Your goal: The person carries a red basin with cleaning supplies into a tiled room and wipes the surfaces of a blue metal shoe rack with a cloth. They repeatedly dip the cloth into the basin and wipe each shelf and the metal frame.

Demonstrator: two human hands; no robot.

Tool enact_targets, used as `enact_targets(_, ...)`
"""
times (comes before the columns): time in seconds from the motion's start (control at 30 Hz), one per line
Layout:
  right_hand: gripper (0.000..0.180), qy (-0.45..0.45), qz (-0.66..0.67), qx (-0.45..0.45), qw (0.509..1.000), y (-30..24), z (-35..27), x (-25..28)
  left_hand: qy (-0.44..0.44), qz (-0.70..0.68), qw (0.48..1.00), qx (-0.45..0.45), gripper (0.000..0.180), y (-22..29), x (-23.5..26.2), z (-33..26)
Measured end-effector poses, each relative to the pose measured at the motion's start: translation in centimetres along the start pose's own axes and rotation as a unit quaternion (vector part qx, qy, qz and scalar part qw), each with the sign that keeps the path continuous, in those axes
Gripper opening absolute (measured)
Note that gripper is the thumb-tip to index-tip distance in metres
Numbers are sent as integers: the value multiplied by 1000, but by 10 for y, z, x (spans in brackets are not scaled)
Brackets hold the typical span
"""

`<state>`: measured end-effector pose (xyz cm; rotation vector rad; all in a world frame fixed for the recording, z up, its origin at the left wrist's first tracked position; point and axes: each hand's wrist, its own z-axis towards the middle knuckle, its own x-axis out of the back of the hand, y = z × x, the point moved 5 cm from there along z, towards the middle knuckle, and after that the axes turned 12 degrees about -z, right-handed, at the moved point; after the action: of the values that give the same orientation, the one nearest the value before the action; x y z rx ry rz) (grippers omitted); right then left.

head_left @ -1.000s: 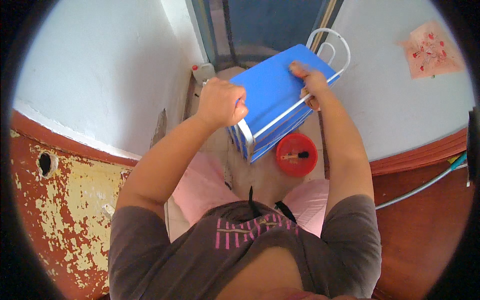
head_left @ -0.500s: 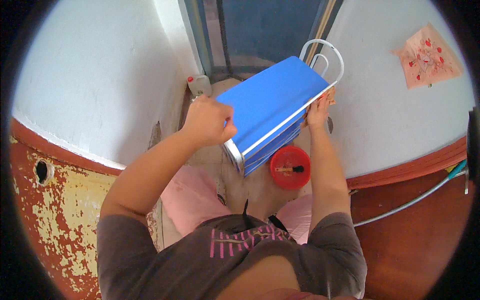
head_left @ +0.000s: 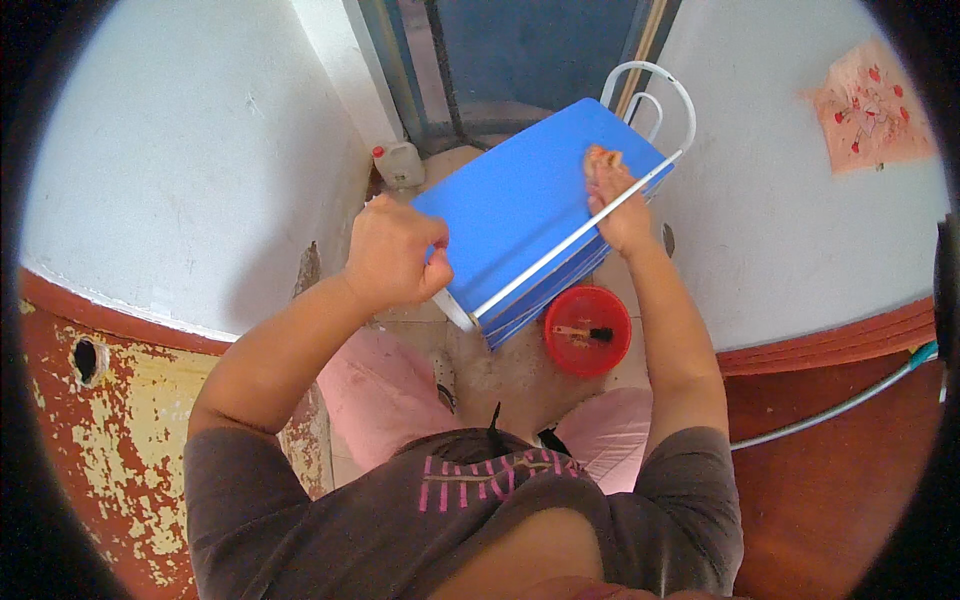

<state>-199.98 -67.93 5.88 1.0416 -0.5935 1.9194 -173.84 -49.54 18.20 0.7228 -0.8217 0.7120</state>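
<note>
Between two pale walls, in a narrow corner by a dark doorway, a person stands over a big blue board (head_left: 530, 210) with a white metal frame, a folded cart or table by the look of it, tilted up off the floor. It is the largest thing in reach and sits in front of the person's chest, its far end toward the doorway, its near corner just above the floor.

Lower down, the walls (head_left: 180, 180) turn to a red band, badly flaked and yellowed on the left, smoother brown-red on the right, where a thin pale hose (head_left: 840, 405) runs along. A pink paper sheet (head_left: 870, 100) is stuck high on the right wall. The floor (head_left: 500, 375) is gritty bare concrete.

Below the board's near edge a round red tub (head_left: 588, 330) sits on the floor with a small brush lying in it. A white plastic jug (head_left: 400, 162) with a red cap stands by the doorway.

The left hand (head_left: 392, 252) is curled shut around the board's near left corner, steadying it. The right hand (head_left: 618, 195) lies on the blue face near the white rail, fingers pressed down on a small orange pad or cloth. I judge the wiping is under way; how much of the face is finished I cannot tell, as no wet or dirty patches show.
</note>
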Motion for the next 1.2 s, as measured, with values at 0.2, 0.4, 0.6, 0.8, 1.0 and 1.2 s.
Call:
enact_targets(0.2,33,-15,84,146,986,-82,-26,17,-13,6,1000,25,15,-5,-2,1)
enact_targets(0.4,20,-62,312,167,933,-156,-90,27,2,14,1000,10,15,-6,-3,-1)
enact_targets(0.6,16,-157,588,-130,783,-131,-152,19,6,12,1000,1,12,-4,-5,1)
enact_targets(0.8,26,132,609,-297,724,-31,-99,77,25,-9,1000,-6,10,-9,-7,-4)
enact_targets(1.0,30,-120,390,-293,865,-36,57,26,38,-5,999,-2,9,-11,0,-9)
enact_targets(1.2,36,-177,-179,63,966,-78,107,-97,39,-19,999,-10,11,-9,-1,2)
